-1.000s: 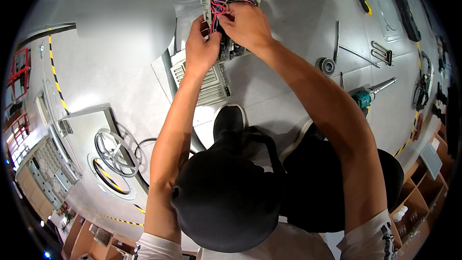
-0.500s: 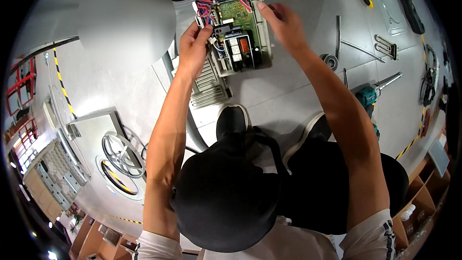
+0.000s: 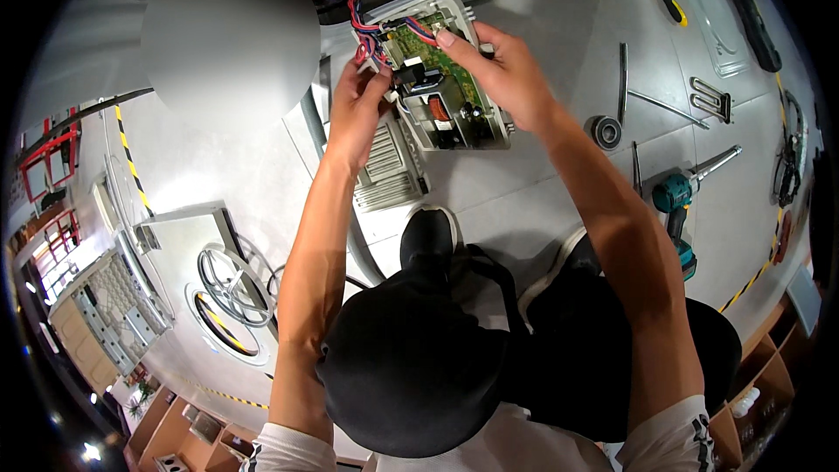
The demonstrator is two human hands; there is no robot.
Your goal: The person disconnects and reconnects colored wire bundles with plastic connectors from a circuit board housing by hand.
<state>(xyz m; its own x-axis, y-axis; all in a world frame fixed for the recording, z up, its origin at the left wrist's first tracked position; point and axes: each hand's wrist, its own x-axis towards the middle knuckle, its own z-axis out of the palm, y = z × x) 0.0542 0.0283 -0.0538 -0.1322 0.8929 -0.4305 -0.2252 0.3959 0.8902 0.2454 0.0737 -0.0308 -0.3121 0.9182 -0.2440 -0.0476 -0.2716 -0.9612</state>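
A control board in a pale plastic case (image 3: 496,133) is held up in front of me, its green circuit board (image 3: 432,59) facing up. A bundle of red, blue and black wires (image 3: 370,40) runs from its upper left. My left hand (image 3: 357,114) pinches the case's left edge beside the wires. My right hand (image 3: 507,74) grips the right edge, its thumb lying over the board by a wire connector. An orange-and-black component (image 3: 440,112) sits on the lower part of the board. Beneath the case lies a ribbed light-grey part (image 3: 384,170).
On the floor to the right are a teal power drill (image 3: 673,197), a bearing (image 3: 606,131), metal rods (image 3: 668,108), a heating element (image 3: 710,100) and a yellow-black screwdriver (image 3: 671,4). At left lies a panel with a round opening (image 3: 175,240) and a metal pulley wheel (image 3: 234,284).
My right hand has closed onto the case's right edge, its thumb moving in over the board. The case has tilted and sits slightly lower in view.
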